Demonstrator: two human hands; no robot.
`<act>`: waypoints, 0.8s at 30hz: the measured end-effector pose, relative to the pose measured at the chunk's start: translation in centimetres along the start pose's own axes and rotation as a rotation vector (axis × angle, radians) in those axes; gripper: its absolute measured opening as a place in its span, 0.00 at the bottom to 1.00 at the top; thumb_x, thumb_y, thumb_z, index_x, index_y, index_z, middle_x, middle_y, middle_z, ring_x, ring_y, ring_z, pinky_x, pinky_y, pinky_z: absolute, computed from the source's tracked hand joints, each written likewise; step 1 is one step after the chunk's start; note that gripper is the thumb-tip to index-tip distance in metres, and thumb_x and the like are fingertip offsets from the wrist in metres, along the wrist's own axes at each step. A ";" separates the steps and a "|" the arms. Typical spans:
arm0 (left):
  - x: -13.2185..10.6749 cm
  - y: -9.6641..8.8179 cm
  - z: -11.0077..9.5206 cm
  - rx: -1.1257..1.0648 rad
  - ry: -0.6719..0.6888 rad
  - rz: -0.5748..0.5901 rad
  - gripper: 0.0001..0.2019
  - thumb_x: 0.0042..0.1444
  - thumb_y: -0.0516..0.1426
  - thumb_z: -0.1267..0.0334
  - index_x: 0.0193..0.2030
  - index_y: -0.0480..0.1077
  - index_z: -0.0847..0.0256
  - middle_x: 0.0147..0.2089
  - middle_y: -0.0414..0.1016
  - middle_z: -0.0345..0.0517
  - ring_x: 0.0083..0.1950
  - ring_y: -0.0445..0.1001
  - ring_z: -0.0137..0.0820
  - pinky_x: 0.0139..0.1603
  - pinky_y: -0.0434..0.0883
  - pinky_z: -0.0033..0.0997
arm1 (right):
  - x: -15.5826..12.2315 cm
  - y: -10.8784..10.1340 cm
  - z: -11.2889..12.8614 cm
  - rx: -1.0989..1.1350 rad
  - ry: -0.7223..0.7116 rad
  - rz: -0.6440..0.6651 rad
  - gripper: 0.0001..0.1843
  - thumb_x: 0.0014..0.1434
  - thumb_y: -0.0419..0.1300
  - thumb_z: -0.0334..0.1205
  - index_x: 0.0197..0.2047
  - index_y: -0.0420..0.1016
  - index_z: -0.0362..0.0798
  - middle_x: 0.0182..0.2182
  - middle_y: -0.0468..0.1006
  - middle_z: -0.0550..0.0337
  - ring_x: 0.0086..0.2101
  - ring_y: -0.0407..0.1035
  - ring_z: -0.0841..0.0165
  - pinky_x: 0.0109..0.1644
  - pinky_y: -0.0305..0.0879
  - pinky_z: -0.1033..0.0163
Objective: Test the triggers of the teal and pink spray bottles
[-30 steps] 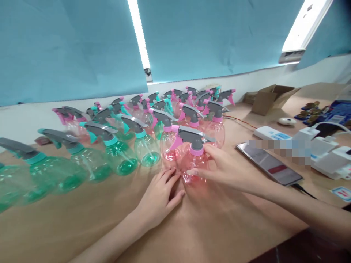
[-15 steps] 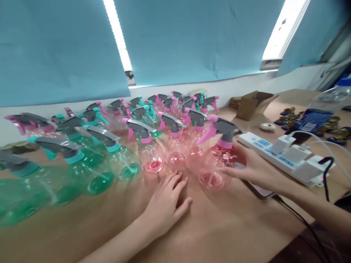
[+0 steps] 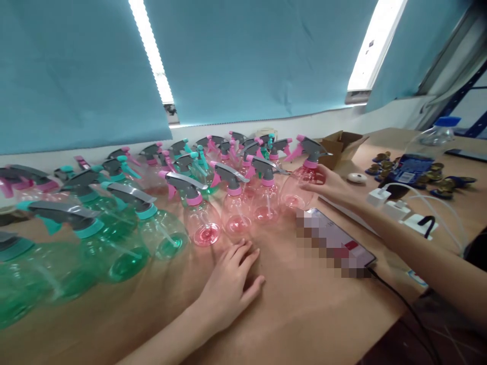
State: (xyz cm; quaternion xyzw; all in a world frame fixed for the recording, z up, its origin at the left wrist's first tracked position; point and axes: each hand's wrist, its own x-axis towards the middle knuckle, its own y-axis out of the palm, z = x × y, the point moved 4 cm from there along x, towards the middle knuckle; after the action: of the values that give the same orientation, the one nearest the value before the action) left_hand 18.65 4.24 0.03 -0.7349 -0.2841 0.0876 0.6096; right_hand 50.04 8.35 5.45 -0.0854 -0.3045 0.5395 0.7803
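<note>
My right hand (image 3: 327, 183) is wrapped round the body of a pink spray bottle (image 3: 296, 188), upright at the right end of the front row. That bottle has a grey trigger head and pink collar. My left hand (image 3: 234, 276) lies palm down on the table (image 3: 281, 314) with its fingers apart, holding nothing. Just beyond its fingertips stand a pink spray bottle (image 3: 203, 223) and another pink spray bottle (image 3: 236, 210). To the left are green spray bottles, the nearest clear one being a green spray bottle (image 3: 163, 233) with a turquoise collar.
A phone (image 3: 338, 238) with a cable lies right of the bottles. Beyond my right forearm are white plugs (image 3: 393, 208), a white mouse (image 3: 356, 178), an open cardboard box (image 3: 342, 147), a large clear bottle (image 3: 426, 147) and several gold-and-blue objects (image 3: 449, 185). Blue blinds (image 3: 266, 61) hang behind.
My right hand has moved the pink spray bottle away from me, up beside the other pink bottles. The phone is now more exposed. My left hand stays on the table; the view has shifted slightly.
</note>
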 end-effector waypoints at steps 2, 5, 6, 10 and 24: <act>-0.1 0.1 0.1 0.002 0.004 -0.014 0.22 0.63 0.54 0.58 0.62 0.63 0.65 0.63 0.63 0.58 0.66 0.58 0.47 0.62 0.61 0.53 | 0.5 1.1 -0.4 0.006 -0.016 0.050 0.31 0.49 0.67 0.50 0.54 0.66 0.49 0.50 0.74 0.50 0.49 0.70 0.55 0.53 0.69 0.50; -0.2 0.3 0.3 0.004 0.009 -0.027 0.22 0.63 0.54 0.58 0.62 0.62 0.63 0.63 0.63 0.56 0.66 0.58 0.47 0.62 0.61 0.53 | 1.0 2.3 -0.7 -0.003 -0.023 0.114 0.31 0.49 0.67 0.49 0.54 0.66 0.48 0.49 0.74 0.49 0.47 0.71 0.56 0.52 0.69 0.50; -0.2 0.4 0.3 0.005 0.009 -0.029 0.22 0.63 0.54 0.58 0.62 0.62 0.63 0.63 0.63 0.56 0.65 0.58 0.46 0.62 0.61 0.53 | 1.1 2.5 -0.8 -0.008 -0.024 0.137 0.31 0.49 0.67 0.49 0.54 0.67 0.48 0.49 0.74 0.48 0.47 0.71 0.56 0.52 0.69 0.49; -0.1 0.4 0.2 0.003 0.007 -0.031 0.22 0.63 0.54 0.58 0.61 0.63 0.64 0.63 0.63 0.57 0.65 0.58 0.46 0.62 0.61 0.53 | 1.3 2.7 -1.1 -0.028 -0.027 0.207 0.31 0.50 0.66 0.50 0.55 0.66 0.49 0.51 0.73 0.49 0.49 0.70 0.55 0.53 0.67 0.49; 0.2 0.5 -1.2 -0.025 0.046 -0.141 0.13 0.60 0.56 0.59 0.49 0.73 0.60 0.51 0.74 0.50 0.56 0.70 0.43 0.57 0.68 0.44 | -11.6 6.8 13.1 -0.365 -0.367 0.089 0.11 0.60 0.57 0.45 0.45 0.69 0.52 0.41 0.77 0.55 0.41 0.73 0.60 0.43 0.70 0.54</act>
State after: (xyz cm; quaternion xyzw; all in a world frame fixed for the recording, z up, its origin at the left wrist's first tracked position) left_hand 19.48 3.31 -0.09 -0.7224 -0.3221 0.0237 0.6114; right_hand 34.51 -1.85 8.31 -0.1388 -0.5290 0.5161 0.6592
